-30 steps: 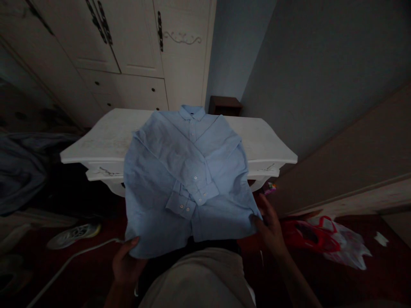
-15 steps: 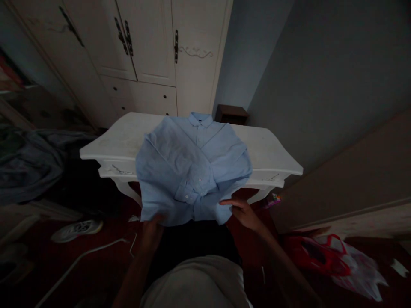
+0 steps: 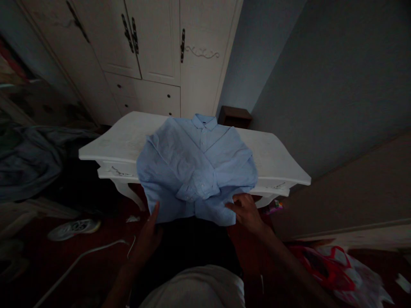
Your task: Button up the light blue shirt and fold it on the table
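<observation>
A light blue button-up shirt (image 3: 195, 167) lies face up on a white table (image 3: 109, 141), sleeves crossed over its chest, its lower part hanging over the near edge. My left hand (image 3: 149, 233) grips the bottom hem at its left corner, thumb raised. My right hand (image 3: 245, 211) is closed on the bottom hem at its right corner. The hem is lifted and bunched toward the table edge.
A cream wardrobe (image 3: 154, 51) with dark handles stands behind the table, and a small dark brown stand (image 3: 233, 116) is beside it. A grey wall runs along the right. On the dark red floor lie a shoe (image 3: 73, 226), a pale cord (image 3: 80, 259), a red and white bag (image 3: 337, 267) and dark cloth (image 3: 28, 158).
Both hands have brought the shirt's bottom hem up and forward toward the table, so the hanging part is shorter and bunched. The hands are closer together. The view shifted forward.
</observation>
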Motion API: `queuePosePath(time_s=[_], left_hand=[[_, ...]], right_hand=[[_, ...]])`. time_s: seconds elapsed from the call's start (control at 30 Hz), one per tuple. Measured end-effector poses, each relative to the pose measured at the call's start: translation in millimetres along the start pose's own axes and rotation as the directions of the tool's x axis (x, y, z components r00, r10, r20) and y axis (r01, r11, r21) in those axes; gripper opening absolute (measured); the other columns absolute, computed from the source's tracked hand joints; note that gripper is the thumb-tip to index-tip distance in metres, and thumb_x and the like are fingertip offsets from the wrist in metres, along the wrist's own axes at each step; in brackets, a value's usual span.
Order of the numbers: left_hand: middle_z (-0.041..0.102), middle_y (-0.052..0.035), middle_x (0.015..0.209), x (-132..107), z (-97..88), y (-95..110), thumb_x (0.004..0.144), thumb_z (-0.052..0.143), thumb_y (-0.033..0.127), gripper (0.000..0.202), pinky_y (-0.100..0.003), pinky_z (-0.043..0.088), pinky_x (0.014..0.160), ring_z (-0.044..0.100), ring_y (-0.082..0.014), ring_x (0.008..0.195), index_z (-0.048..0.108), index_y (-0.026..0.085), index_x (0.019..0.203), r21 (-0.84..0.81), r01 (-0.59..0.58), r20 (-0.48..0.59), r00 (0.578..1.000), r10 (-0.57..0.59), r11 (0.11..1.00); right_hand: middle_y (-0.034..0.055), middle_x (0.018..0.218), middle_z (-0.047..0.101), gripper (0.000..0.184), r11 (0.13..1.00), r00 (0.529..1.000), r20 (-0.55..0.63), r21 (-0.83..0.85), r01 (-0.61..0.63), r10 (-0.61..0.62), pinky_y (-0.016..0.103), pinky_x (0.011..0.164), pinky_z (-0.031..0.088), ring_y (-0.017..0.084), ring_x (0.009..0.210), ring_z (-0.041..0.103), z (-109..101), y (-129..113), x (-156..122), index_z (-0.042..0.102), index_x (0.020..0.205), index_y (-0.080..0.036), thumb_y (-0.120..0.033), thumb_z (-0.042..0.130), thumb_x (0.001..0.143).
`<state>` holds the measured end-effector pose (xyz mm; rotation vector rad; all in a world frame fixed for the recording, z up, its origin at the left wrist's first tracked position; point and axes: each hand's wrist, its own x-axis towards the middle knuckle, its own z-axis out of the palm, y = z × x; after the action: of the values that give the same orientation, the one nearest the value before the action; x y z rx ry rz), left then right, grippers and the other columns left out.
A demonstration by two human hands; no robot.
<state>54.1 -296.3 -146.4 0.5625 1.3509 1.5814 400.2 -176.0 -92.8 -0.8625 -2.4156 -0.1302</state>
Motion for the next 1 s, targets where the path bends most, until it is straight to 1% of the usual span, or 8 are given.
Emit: queuePosePath(time_s=[0.13, 0.2, 0.4, 0.57, 0.67, 0.77, 0.87, 1.0], left_hand=[[0.071, -0.0107, 0.097, 19, -3.3, 10, 0.057, 0.065, -0.003, 0.046, -0.035, 0.04, 0.104, 0.057, -0.0296, 0.117, 0.072, 0.025, 0.093, 0.208, 0.003, 0.117, 0.993, -0.028, 0.978], [0.072, -0.0102, 0.094, 28, -6.2, 19, 0.058, 0.067, -0.001, 0.037, -0.036, 0.033, 0.109, 0.058, -0.0281, 0.114, 0.073, 0.025, 0.084, 0.275, -0.067, 0.142, 0.989, 0.028, 0.959], [0.066, -0.0071, 0.073, 47, -21.2, 50, 0.051, 0.08, 0.011, 0.023, -0.042, 0.041, 0.1, 0.059, -0.0308, 0.101, 0.07, 0.025, 0.066, 0.413, -0.23, 0.098, 0.973, 0.208, 0.882], [0.068, -0.0111, 0.102, 47, -11.7, 68, 0.047, 0.085, 0.029, 0.024, -0.041, 0.043, 0.096, 0.057, -0.034, 0.108, 0.062, 0.023, 0.053, 0.441, -0.576, 0.335, 0.817, 0.47, 0.688], [0.07, -0.0105, 0.084, 48, -1.6, 75, 0.059, 0.076, 0.04, 0.021, -0.035, 0.05, 0.073, 0.064, -0.0275, 0.08, 0.064, 0.022, 0.057, 0.364, -0.536, 0.482, 0.808, 0.338, 0.762], [0.061, -0.0028, 0.057, 56, 4.0, 82, 0.065, 0.073, 0.04, 0.018, -0.028, 0.044, 0.055, 0.054, -0.0179, 0.052, 0.068, 0.023, 0.063, 0.448, -0.485, 0.533, 0.82, 0.211, 0.751], [0.066, -0.0023, 0.064, 63, 6.2, 89, 0.056, 0.081, 0.034, 0.023, -0.027, 0.045, 0.058, 0.059, -0.0192, 0.057, 0.072, 0.023, 0.075, 0.526, -0.46, 0.555, 0.823, 0.121, 0.716], [0.073, -0.0067, 0.083, 67, 4.7, 98, 0.041, 0.088, 0.031, 0.048, -0.033, 0.05, 0.075, 0.069, -0.0294, 0.078, 0.073, 0.027, 0.086, 0.43, -0.237, 0.504, 0.864, -0.014, 0.871]], right_hand=[[0.0102, 0.129, 0.058, 0.018, 0.994, 0.988, 0.105, 0.01, 0.111, -0.112, 0.047, 0.093, 0.04, 0.029, 0.118, 0.05, 2, -5, 14, 0.068, 0.091, -0.022, -0.011, 0.056, 0.083], [0.0118, 0.127, 0.06, 0.013, 0.984, 0.968, 0.205, 0.129, 0.121, -0.146, 0.047, 0.093, 0.042, 0.029, 0.115, 0.054, 2, -3, 21, 0.064, 0.089, -0.021, -0.013, 0.058, 0.081], [0.0061, 0.087, 0.068, 0.024, 0.887, 0.95, 0.262, 0.378, -0.265, 0.172, 0.032, 0.072, 0.05, 0.018, 0.077, 0.063, -3, 15, 26, 0.06, 0.102, -0.02, -0.015, 0.047, 0.082], [0.0026, 0.078, 0.066, 0.018, 0.724, 0.91, 0.333, 0.561, -0.401, 0.247, 0.031, 0.069, 0.048, 0.018, 0.071, 0.06, -12, 28, 32, 0.066, 0.086, -0.021, -0.024, 0.049, 0.081], [0.0029, 0.073, 0.065, 0.025, 0.557, 0.871, 0.415, 0.672, -0.488, 0.263, 0.03, 0.064, 0.047, 0.018, 0.067, 0.059, -17, 34, 35, 0.066, 0.076, -0.02, -0.038, 0.051, 0.083], [0.0051, 0.078, 0.066, 0.032, 0.387, 0.825, 0.453, 0.733, -0.56, 0.337, 0.031, 0.065, 0.047, 0.02, 0.071, 0.06, -22, 39, 34, 0.067, 0.079, -0.019, -0.047, 0.053, 0.082], [0.0023, 0.07, 0.062, 0.024, 0.286, 0.78, 0.47, 0.746, -0.601, 0.414, 0.029, 0.059, 0.044, 0.017, 0.062, 0.056, -25, 43, 32, 0.063, 0.074, -0.019, -0.041, 0.055, 0.078], [-0.0013, 0.067, 0.057, 0.012, 0.264, 0.762, 0.479, 0.741, -0.617, 0.436, 0.026, 0.057, 0.042, 0.014, 0.061, 0.051, -26, 44, 35, 0.06, 0.074, -0.02, -0.03, 0.054, 0.071]])
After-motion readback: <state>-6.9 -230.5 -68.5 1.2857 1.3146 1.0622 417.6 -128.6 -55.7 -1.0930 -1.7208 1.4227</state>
